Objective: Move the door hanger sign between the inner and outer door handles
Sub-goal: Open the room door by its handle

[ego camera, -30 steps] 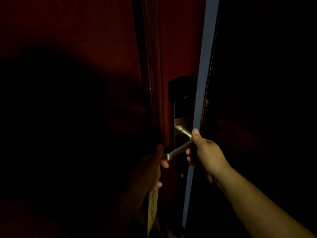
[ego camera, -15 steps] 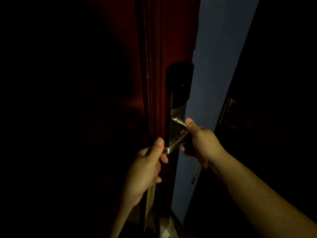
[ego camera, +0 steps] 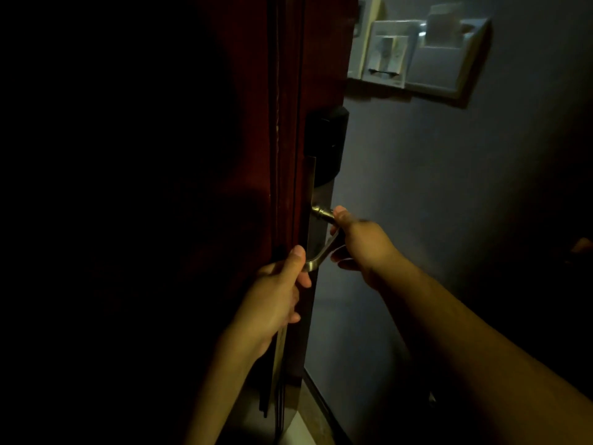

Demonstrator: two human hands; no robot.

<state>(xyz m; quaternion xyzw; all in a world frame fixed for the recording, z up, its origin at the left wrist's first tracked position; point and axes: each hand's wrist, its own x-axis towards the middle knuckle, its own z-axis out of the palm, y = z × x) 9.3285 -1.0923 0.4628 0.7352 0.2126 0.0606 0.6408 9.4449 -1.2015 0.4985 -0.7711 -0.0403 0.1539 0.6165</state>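
Left hand [ego camera: 272,300] is closed around the door hanger sign [ego camera: 278,358], which hangs edge-on below it. Just beyond, right hand [ego camera: 359,242] wraps the metal door handle [ego camera: 321,256]; above sits the dark lock [ego camera: 324,146].

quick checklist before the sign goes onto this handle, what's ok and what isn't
1. Door open enough to reach the lever handle: ok, the wall shows past the door's edge.
2. Right hand steadying the lever: ok, its fingers wrap the lever near the spindle.
3. Left hand holding the door hanger sign: ok, only a thin strip of the sign shows below the fist.
4. Lever's free tip clear for the sign: not ok, the left thumb sits right against it.
5. Sign's hook opening lined up with the lever: cannot tell, the hand hides it.
6. Light: not ok, the scene is very dim.
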